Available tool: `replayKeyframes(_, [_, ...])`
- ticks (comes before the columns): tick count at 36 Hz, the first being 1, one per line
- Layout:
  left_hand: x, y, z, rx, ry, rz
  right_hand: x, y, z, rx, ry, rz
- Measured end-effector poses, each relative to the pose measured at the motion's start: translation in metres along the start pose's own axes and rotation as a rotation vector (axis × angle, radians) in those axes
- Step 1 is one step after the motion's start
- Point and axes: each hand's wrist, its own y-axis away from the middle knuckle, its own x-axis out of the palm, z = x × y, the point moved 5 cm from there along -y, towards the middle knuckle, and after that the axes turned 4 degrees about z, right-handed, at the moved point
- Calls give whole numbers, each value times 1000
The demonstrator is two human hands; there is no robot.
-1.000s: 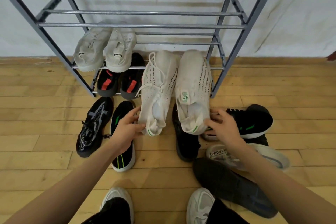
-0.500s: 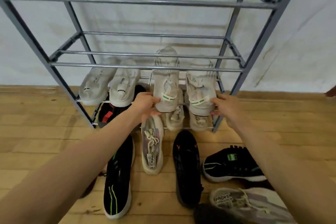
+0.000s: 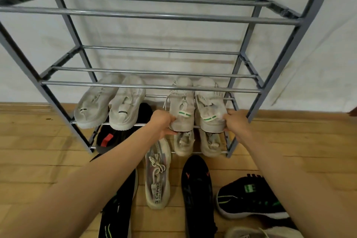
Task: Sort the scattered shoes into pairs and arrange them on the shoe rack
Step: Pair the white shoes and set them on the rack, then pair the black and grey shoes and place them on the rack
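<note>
A grey metal shoe rack (image 3: 154, 88) stands against the white wall. On its second tier from the floor, at the right, lie two white knit sneakers with green heel marks. My left hand (image 3: 163, 121) grips the heel of the left white sneaker (image 3: 181, 106). My right hand (image 3: 234, 121) grips the heel of the right white sneaker (image 3: 209, 106). Both shoes rest toe-first on the tier bars. A second white pair (image 3: 110, 104) sits on the same tier at the left.
The bottom tier holds a black pair with red tabs (image 3: 112, 137) and a beige pair (image 3: 197, 143). On the wooden floor lie a beige-grey sneaker (image 3: 157, 176), a black shoe with orange marks (image 3: 197, 195), a black-green sneaker (image 3: 251, 201) and a black shoe with yellow-green stripes (image 3: 117, 214).
Both hands lifted the white sneaker pair from the floor and pushed it onto the rack's second tier; the heels have moved further in and my view has risen.
</note>
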Motion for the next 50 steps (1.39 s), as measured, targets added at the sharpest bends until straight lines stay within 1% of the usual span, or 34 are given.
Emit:
replayKeyframes(4, [1,0,-5,20,-76,0,1,-1,-1,-5,53,11])
replayKeyframes(13, [0,-5,-3,57,-214,-44,3,3,-2,-61,67,-49])
replayKeyframes(17, [-2,-3,-2,125,-319,-85,5,10,-1,-126,172,-69])
replayKeyframes(20, [-4,0,-1,170,-327,-107,3,17,-1,-141,167,-63])
replayKeyframes(23, [-3,12,5,266,-425,-139,1,31,-4,-212,109,-61])
replayKeyframes(25, [0,25,20,356,-551,-221,-1,47,-10,-295,65,-98])
replayKeyframes(27, [10,48,38,510,-656,-315,-2,63,-24,-363,108,-138])
replayKeyframes(28, [17,60,46,591,-689,-333,-2,70,-32,-383,147,-151])
replayKeyframes(30, [35,78,65,711,-776,-285,-4,87,-51,-447,253,-201])
replayKeyframes(32, [56,86,86,762,-897,-151,-5,101,-74,-513,380,-226])
replayKeyframes(33, [66,88,97,773,-965,-84,-5,105,-88,-511,427,-216])
replayKeyframes(35, [85,88,118,780,-1072,36,-7,111,-119,-449,492,-195])
replayKeyframes(37, [100,84,138,723,-1128,151,-13,113,-149,-369,524,-205])
replayKeyframes(39, [112,77,155,629,-1171,245,-20,113,-175,-284,576,-224])
replayKeyframes(42, [129,65,175,476,-1222,369,-29,108,-212,-81,670,-175])
replayKeyframes(44, [138,58,184,419,-1243,409,-34,105,-233,28,668,-141])
replayKeyframes(46, [145,51,191,382,-1270,422,-36,102,-246,98,667,-117])
replayKeyframes(48, [151,42,197,341,-1290,433,-37,98,-253,130,697,-93])
replayKeyframes(50, [157,34,203,284,-1310,456,-38,92,-255,117,735,-74])
